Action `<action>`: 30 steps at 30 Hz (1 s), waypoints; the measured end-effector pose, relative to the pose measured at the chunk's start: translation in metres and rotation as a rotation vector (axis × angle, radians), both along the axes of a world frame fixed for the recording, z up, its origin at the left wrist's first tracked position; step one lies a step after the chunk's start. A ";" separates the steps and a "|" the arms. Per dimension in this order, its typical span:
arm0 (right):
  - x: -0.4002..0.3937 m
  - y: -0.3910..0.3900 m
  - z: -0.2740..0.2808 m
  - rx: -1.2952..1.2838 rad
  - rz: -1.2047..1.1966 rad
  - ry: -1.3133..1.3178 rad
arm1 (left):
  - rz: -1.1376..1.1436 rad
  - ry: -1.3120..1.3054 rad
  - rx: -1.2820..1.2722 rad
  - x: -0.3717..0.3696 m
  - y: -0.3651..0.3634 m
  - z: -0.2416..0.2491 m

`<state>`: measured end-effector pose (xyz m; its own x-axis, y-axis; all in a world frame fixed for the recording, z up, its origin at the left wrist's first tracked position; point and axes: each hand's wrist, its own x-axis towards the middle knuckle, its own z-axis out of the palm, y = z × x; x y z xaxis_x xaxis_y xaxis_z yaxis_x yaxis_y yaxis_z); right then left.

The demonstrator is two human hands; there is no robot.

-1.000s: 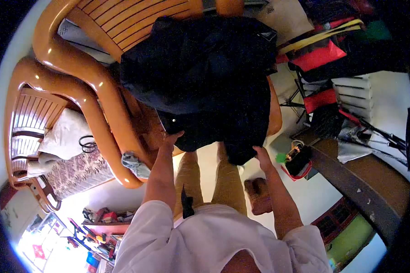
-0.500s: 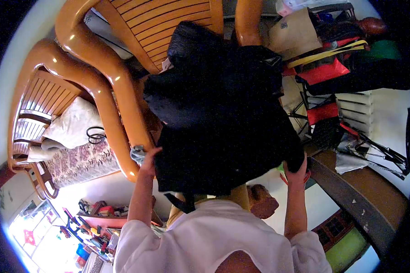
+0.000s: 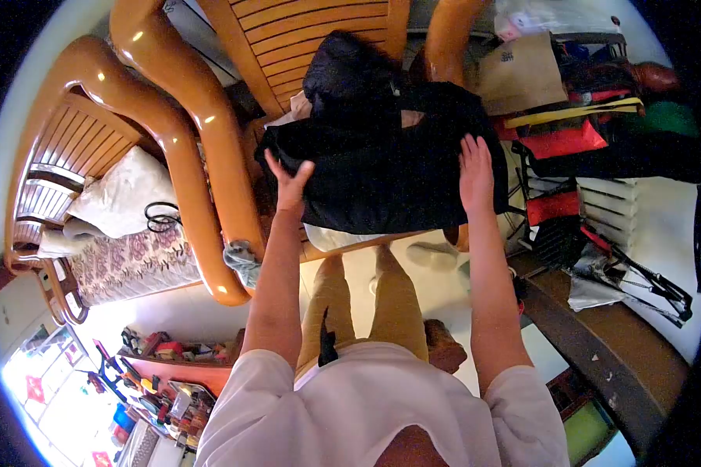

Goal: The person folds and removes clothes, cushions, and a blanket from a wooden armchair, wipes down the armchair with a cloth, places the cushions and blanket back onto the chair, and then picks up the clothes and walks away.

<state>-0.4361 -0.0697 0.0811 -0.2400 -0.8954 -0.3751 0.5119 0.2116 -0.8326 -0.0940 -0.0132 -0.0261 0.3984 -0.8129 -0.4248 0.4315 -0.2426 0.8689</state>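
A black garment (image 3: 382, 179) lies bunched on the seat of a wooden chair (image 3: 311, 39). On its left part rests my left hand (image 3: 290, 185), thumb and fingers spread apart. My right hand (image 3: 477, 173) lies against the garment's right side, fingers extended and nearly straight. Neither hand grips the cloth. A dark puffy bundle (image 3: 346, 74) sits behind the garment, against the backrest. A pale cloth (image 3: 343, 237) shows under the garment's front edge.
Curved wooden armrests (image 3: 218, 163) stand at the left, with a grey cloth (image 3: 243, 263) on one end. Beyond them is a cushion (image 3: 128, 194). At the right are a paper bag (image 3: 522, 76), red items (image 3: 565, 140) and a brown ledge (image 3: 600, 342). A brown stool (image 3: 445, 347) stands below.
The black garment, held up in front of me before, now lies lower and folded on the seat. Both hands have let go of its near edge and moved forward onto it. My legs now show.
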 end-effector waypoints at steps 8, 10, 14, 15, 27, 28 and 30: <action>0.073 0.103 0.001 -0.479 0.779 1.352 | -0.097 -0.880 0.300 -0.007 -0.027 -0.015; 0.087 0.085 -0.019 -0.462 0.867 1.479 | -0.043 -0.862 0.369 -0.006 -0.027 -0.017; 0.091 0.035 -0.078 -0.380 0.984 1.670 | 0.374 -0.856 0.328 -0.008 0.018 -0.024; 0.094 0.028 -0.084 -0.379 0.985 1.663 | 0.399 -0.776 0.396 -0.010 0.036 -0.017; 0.104 -0.007 -0.098 0.148 0.955 1.252 | 0.180 0.641 0.212 0.013 0.096 -0.113; 0.105 -0.010 -0.098 0.141 0.953 1.246 | 0.152 0.603 0.289 0.015 0.099 -0.108; 0.103 -0.016 -0.095 0.269 0.991 1.228 | 0.132 0.648 0.267 0.017 0.102 -0.105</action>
<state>-0.3336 -0.0861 -0.0141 0.1077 -0.8170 -0.5665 -0.8310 0.2388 -0.5024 -0.0766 0.0888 -0.1312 0.0865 -0.6103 -0.7874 0.8815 -0.3213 0.3459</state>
